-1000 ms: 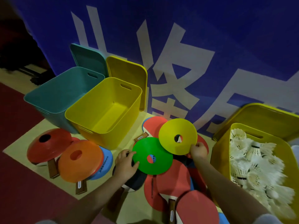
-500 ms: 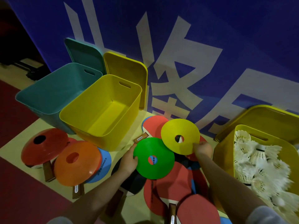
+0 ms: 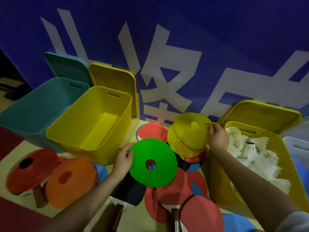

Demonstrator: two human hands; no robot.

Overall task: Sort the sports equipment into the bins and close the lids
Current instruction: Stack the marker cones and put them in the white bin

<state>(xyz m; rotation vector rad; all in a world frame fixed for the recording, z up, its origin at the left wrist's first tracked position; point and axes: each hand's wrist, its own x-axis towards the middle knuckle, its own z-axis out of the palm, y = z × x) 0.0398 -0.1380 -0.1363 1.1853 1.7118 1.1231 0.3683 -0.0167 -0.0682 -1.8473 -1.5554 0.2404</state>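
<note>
Green cone disc [image 3: 153, 163], pinched at its left rim by the left hand [image 3: 122, 162], lies just right of the empty yellow bin [image 3: 90, 119]; right hand [image 3: 218, 138] grips the yellow disc [image 3: 187, 134], farther away.

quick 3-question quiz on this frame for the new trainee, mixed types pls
1. True or false: the left hand holds the green disc cone by its edge.
2. Multiple choice: what fills the yellow bin on the right? A) paddles B) shuttlecocks C) disc cones
3. Fill in: the right hand holds a ___ disc cone.

Key
1. True. The fingers are curled round the left edge of the green cone.
2. B. White feathered shuttlecocks are piled in it; the paddles lie on the floor.
3. Yellow. It is lifted and tilted, above the paddles.
</note>
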